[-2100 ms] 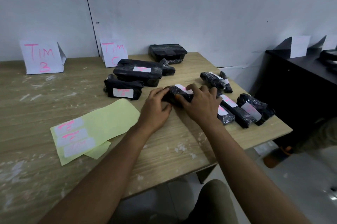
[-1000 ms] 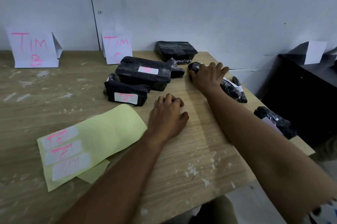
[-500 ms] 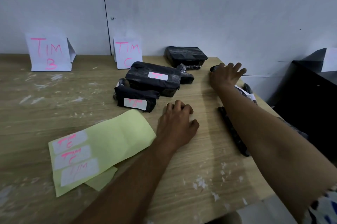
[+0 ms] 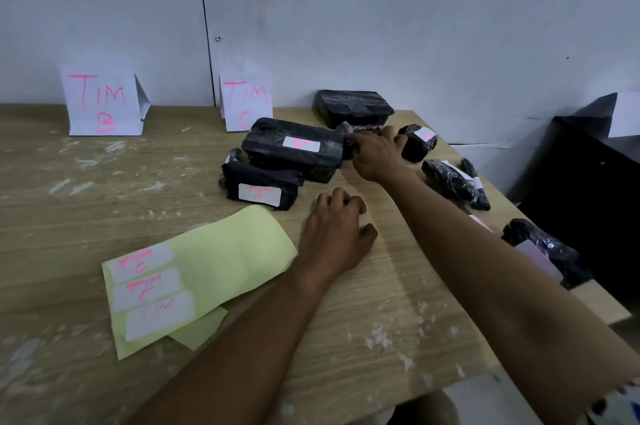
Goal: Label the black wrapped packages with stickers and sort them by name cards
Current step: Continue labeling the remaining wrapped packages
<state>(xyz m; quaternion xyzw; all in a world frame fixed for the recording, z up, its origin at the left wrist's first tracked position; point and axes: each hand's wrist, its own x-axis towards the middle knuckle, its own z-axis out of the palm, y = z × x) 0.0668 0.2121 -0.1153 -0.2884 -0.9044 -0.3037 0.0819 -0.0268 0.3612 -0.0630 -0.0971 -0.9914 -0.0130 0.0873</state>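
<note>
**Right hand at the TIM C pile, small wrapped package under its fingertips**

Wooden table [image 4: 104,203]; TIM C card [image 4: 245,101] at the back edge, TIM B card [image 4: 101,100] left of it. Just right of the C card: large labelled package [image 4: 294,149], long axis left-right, with a shorter labelled package [image 4: 260,190] touching its near side. Right hand [image 4: 375,156] is the nearer one, at the large package's right end, fingers curled on a small crinkled package [image 4: 348,134] wedged against that end; probably pinching it, the grip is partly hidden. A labelled roll [image 4: 417,143] lies just right of the hand. Left hand [image 4: 337,234] rests loosely curled on the table, holding nothing, beside the yellow sticker sheet [image 4: 194,272].
</note>
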